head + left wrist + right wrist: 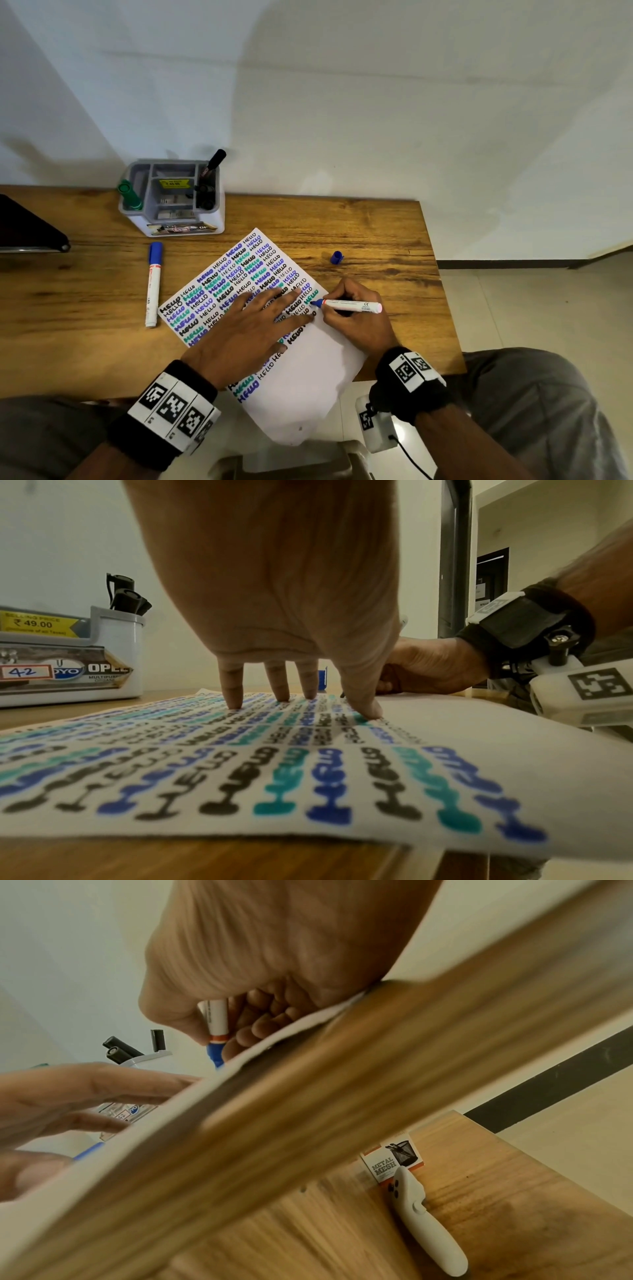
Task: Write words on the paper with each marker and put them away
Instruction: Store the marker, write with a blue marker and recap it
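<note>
A white paper (pixel 308 373) covered with rows of HELLO in black, blue and teal lies tilted on the wooden table (pixel 376 233). My left hand (pixel 253 318) lies flat on the paper (pixel 445 737), fingers (pixel 234 691) spread and pressing it down. My right hand (pixel 356 315) grips an uncapped blue marker (pixel 349 306), its tip on the paper's right edge. In the right wrist view the marker (pixel 216 1020) sits between thumb and curled fingers. Its blue cap (pixel 337 257) lies on the table beyond the paper. A second, capped blue marker (pixel 153 284) lies left of the paper.
A grey-and-white organizer (pixel 171 198) at the back holds a green marker (pixel 129 195) and black markers (pixel 210 174). A dark object (pixel 27 222) sits at the left edge. On a lower wooden surface lie a white handle-shaped device (pixel 424 1223) and a box (pixel 390 1161).
</note>
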A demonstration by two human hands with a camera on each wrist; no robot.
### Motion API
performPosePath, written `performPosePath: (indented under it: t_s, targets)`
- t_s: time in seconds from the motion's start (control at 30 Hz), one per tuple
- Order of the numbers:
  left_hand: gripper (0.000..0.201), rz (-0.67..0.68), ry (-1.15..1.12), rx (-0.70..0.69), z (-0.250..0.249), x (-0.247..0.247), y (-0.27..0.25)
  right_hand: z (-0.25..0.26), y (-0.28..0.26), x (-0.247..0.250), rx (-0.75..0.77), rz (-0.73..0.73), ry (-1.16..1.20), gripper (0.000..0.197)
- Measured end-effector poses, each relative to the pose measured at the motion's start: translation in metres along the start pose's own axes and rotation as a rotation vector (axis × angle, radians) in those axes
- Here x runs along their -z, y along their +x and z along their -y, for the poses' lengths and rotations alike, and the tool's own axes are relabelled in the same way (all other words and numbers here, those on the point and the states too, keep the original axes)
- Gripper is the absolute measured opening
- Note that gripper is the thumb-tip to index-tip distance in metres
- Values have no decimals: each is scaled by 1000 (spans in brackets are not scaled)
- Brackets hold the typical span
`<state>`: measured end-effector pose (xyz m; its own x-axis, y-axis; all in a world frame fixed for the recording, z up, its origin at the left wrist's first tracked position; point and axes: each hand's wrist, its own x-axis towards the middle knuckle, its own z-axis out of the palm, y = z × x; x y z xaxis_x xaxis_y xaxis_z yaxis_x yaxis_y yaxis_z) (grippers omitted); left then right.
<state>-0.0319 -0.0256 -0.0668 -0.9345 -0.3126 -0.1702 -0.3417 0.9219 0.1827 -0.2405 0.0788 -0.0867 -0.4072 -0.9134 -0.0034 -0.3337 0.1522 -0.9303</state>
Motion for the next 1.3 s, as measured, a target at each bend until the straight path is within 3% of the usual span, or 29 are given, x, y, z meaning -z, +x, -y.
performPosePath:
  t_s: [0.17, 0.33, 0.5, 0.6, 0.73, 1.3]
  targets:
    - [70, -2, 2, 1, -1, 1, -1, 0, 2, 4, -45, -10, 29, 16]
    - [71, 0, 16, 0, 0, 1, -1, 5, 6, 8, -89, -25, 237, 11]
    - [72, -5, 20, 0, 0, 1, 0, 10, 8, 11, -30, 115, 105, 11]
    - [72, 0, 25, 0, 0, 0, 0, 7, 9, 10, -37, 108, 73, 20]
    - [73, -9, 23, -1, 0, 0, 0, 3, 8, 8, -27, 118, 26, 11]
    - [67, 17, -42, 8, 0, 2, 0, 2, 6, 4, -19, 119, -36, 14]
